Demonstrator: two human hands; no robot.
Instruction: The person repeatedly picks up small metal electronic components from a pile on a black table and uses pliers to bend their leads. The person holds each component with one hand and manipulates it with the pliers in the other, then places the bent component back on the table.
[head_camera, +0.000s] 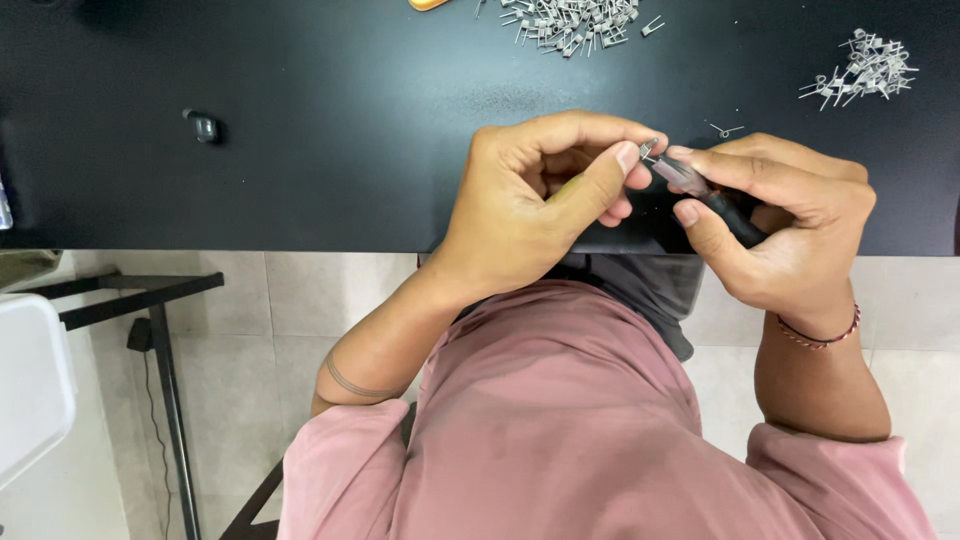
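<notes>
Left grip (545, 195) pinching coil (648, 149) at pliers (700, 190)

Left hand (540, 195) and right hand (790, 225) around small pliers (700, 190) over black table (300, 120).

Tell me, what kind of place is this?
Probably a small workbench for making tiny metal parts. Two heaps of little wire coils lie on a black table, and the right hand holds a slim black-handled tool against a coil pinched by the left hand.
</notes>
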